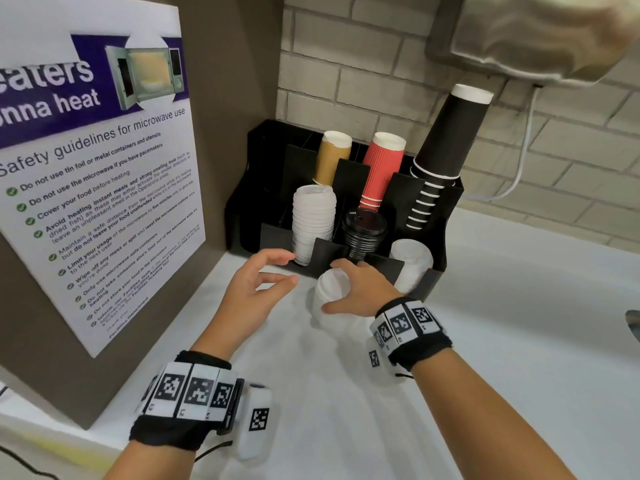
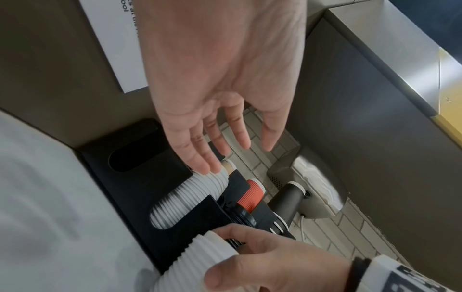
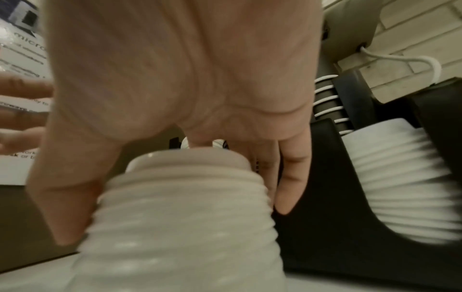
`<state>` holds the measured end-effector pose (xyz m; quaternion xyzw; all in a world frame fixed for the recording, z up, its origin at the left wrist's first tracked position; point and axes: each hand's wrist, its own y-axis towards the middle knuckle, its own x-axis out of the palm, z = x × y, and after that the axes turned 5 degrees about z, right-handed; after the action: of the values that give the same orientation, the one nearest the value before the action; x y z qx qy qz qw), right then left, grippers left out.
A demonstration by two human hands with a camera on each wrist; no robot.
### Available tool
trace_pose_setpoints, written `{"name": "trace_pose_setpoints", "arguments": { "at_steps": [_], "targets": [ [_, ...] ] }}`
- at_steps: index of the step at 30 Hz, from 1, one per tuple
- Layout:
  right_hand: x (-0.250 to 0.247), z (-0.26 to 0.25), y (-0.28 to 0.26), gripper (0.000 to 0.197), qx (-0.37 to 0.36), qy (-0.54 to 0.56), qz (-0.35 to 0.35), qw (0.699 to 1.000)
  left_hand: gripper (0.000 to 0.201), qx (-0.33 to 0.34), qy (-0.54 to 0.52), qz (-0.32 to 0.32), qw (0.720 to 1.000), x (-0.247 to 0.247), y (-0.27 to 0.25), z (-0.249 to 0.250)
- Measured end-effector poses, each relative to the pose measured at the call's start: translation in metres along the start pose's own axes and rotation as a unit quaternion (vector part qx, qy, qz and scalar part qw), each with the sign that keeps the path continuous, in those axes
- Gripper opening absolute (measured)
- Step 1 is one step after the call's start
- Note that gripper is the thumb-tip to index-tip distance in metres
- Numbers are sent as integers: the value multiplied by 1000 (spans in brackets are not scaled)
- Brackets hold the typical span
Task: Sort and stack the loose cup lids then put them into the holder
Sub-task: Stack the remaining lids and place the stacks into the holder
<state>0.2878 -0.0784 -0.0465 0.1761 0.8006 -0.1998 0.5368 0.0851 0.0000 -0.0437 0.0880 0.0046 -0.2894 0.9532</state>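
Observation:
My right hand (image 1: pixel 349 289) grips a stack of white lids (image 1: pixel 329 303) standing on the white counter just in front of the black holder (image 1: pixel 446 216); thumb and fingers wrap its top (image 3: pixel 185 197) (image 2: pixel 197 256). My left hand (image 1: pixel 266 275) hovers to the stack's left with fingers spread, holding nothing (image 2: pixel 220 142). In the holder's front row stand a tall stack of white lids (image 1: pixel 313 223) on the left, black lids (image 1: pixel 363 230) in the middle and a short white stack (image 1: pixel 412 261) on the right.
Behind the lids the holder carries brown cups (image 1: pixel 332 157), red cups (image 1: pixel 382 168) and black cups (image 1: pixel 443 147). A microwave safety poster (image 1: pixel 97 174) covers the panel at left. A dispenser (image 1: pixel 540 36) with a white cable hangs on the brick wall above.

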Motion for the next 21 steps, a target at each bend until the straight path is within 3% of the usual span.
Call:
{"name": "trace_pose_setpoints", "arguments": {
  "at_steps": [4, 8, 12, 15, 21],
  "targets": [
    [-10, -1, -4, 84, -2, 36, 54, 998, 27, -4, 6, -3, 1000, -1, 0, -2],
    [-24, -15, -27, 73, -50, 236, 130, 962, 51, -22, -17, -55, 998, 8, -2, -2],
    [-29, -37, -58, 69, -87, 413, 54, 905, 94, -15, -55, -122, 991, 22, -2, -1],
    [-33, -41, -71, 63, -105, 442, 34, 890, 95, -3, -81, -139, 987, 24, -1, 2],
    [-42, -29, -78, 67, -103, 435, 32, 894, 98, 15, -79, -152, 985, 23, -2, 6]
  ]
}}
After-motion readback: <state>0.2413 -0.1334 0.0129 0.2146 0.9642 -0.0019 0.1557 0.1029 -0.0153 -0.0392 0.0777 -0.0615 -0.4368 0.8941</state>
